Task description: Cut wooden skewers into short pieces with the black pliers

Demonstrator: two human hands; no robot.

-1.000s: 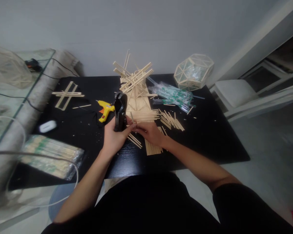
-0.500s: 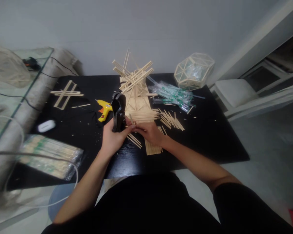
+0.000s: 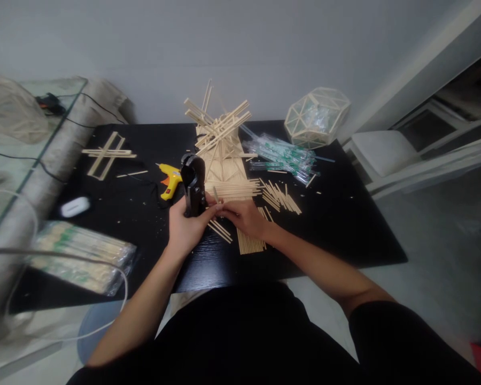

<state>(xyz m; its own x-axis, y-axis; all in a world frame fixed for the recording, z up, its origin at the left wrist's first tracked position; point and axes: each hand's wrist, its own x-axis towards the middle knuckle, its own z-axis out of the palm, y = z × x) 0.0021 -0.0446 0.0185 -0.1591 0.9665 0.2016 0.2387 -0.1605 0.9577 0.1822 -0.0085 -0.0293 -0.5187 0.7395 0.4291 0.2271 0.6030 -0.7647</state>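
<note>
My left hand [image 3: 186, 222] is wrapped round a black hand tool [image 3: 194, 179] with a rounded head, which stands upright above the table. My right hand [image 3: 244, 216] is closed in a pinch, its fingertips meeting my left thumb. A short wooden stick [image 3: 216, 193] pokes up at the fingertips; its lower end is hidden. Beneath my hands lie loose sticks [image 3: 220, 231] and a flat mat of sticks [image 3: 251, 245] laid side by side. A yellow glue gun [image 3: 170, 179] lies just left of the black tool.
Behind stands a pile of crossed sticks [image 3: 220, 128]. To the right are cut sticks [image 3: 282, 197], clear wrappers [image 3: 282, 155] and a stick-framed polyhedron [image 3: 318, 115]. At left lie a crossed stick frame [image 3: 109, 155], a white case [image 3: 75, 207] and a bagged stick pack [image 3: 82, 256].
Almost nothing differs. The view has shifted very slightly; both hands keep their places, with the black tool and the stick still held.
</note>
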